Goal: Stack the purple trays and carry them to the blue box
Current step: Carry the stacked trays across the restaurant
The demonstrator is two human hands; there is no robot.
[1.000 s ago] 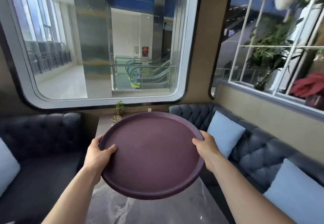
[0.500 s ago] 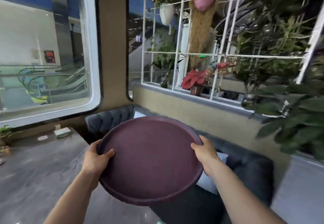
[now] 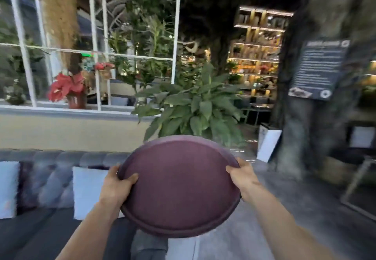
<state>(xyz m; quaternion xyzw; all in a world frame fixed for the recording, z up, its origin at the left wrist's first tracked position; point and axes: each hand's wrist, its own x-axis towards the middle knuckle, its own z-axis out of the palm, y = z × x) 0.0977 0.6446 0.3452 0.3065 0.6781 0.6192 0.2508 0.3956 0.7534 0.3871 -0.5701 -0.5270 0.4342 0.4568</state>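
Round purple tray [image 3: 179, 186] held in the air in front of the person, clear of any surface, tilted with its far rim higher. Whether it is one tray or a stack cannot be told. Left hand [image 3: 117, 186] closed on the left rim, thumb lying over the top face, the other fingers hidden beneath. Right hand [image 3: 243, 175] closed on the right rim, thumb over the edge. Below and to the left, a dark tufted sofa [image 3: 50, 170] with pale cushions [image 3: 87, 190] set against its back. Behind it, a beige low wall [image 3: 71, 133] topped by a white window grid [image 3: 97, 52]; a red-leaved potted plant [image 3: 68, 89] stands on the sill. A broad-leaved green plant [image 3: 195, 107] rises just beyond the tray's far rim. Grey floor [image 3: 295, 209] to the right; lit shelves [image 3: 258, 56] and a dark sign [image 3: 319, 70] farther off. Background is motion-blurred.
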